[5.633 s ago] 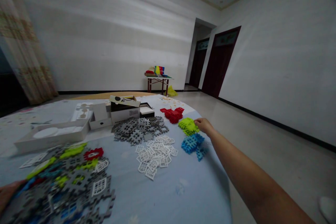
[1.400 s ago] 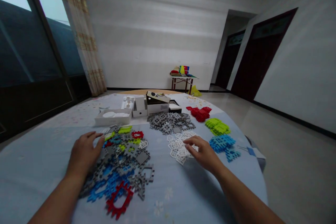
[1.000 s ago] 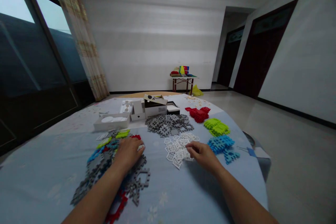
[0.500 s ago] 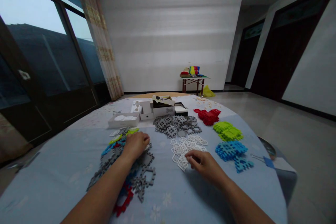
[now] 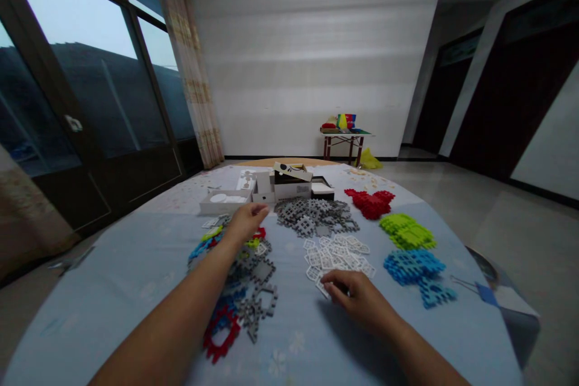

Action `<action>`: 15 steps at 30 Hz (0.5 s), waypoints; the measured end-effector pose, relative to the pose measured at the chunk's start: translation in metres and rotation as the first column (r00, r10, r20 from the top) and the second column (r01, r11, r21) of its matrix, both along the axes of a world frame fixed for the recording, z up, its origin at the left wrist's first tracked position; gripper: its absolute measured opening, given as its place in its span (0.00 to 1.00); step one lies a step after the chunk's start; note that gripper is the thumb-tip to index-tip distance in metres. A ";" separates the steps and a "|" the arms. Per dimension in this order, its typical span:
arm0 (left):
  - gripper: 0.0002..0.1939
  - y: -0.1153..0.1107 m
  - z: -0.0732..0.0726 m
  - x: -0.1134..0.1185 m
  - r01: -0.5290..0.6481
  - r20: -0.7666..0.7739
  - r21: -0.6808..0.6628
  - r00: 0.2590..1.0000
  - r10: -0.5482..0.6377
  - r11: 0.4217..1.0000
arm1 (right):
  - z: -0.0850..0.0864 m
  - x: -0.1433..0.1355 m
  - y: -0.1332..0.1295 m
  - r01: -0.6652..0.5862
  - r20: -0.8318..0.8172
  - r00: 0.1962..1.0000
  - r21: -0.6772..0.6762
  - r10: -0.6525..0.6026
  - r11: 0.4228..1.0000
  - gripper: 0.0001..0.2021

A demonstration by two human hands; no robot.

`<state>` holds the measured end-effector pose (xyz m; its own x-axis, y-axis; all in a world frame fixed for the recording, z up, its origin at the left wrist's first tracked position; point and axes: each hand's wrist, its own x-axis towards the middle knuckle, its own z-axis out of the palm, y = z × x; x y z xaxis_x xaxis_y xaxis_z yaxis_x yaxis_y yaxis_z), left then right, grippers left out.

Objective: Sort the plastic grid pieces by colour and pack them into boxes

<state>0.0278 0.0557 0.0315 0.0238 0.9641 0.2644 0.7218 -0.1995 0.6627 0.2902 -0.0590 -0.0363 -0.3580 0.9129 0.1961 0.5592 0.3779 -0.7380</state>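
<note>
My left hand (image 5: 246,221) is above the far side of a mixed heap of interlocking plastic pieces (image 5: 265,270) in grey, blue, red, yellow-green and white. Its fingers are closed and point right, close to a pile of grey pieces (image 5: 307,217). Anything between them is too small or hidden to make out. My right hand (image 5: 357,292) is curled at the near edge of a spread of white lattice pieces (image 5: 339,252). Its fingertips are over a white piece, and I cannot see whether they grip it. A red ring-shaped piece (image 5: 221,338) lies at the heap's near end.
Along the right of the round table are piles of red pieces (image 5: 371,204), yellow-green pieces (image 5: 408,231) and blue pieces (image 5: 414,266). White boxes and trays (image 5: 226,205) stand behind the heap. Metal tweezers (image 5: 465,283) lie near the right edge.
My left hand has moved away from me and right, from over the heap toward the grey pile. My right hand stays by the white pieces. The view has turned slightly left.
</note>
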 end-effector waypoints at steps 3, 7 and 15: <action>0.21 0.009 -0.003 -0.060 -0.232 -0.095 -0.006 0.968 0.231 0.973 | -0.002 -0.006 -0.002 -0.040 0.023 0.999 -0.026 0.040 0.999 0.12; 0.21 0.013 -0.022 -0.118 -0.458 -0.208 -0.080 0.876 0.434 0.886 | -0.006 -0.015 -0.006 -0.079 0.063 0.995 -0.043 0.081 0.996 0.11; 0.30 0.025 -0.057 -0.146 -0.538 -0.279 -0.144 0.827 0.488 0.831 | -0.011 -0.018 -0.005 -0.056 0.090 0.994 -0.082 0.063 0.995 0.12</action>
<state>-0.1184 0.0804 -0.0256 -0.4562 0.8835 0.1060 0.8116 0.3643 0.4568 0.2726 -0.0635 -0.0471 -0.4254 0.9008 0.0874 0.6047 0.3547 -0.7131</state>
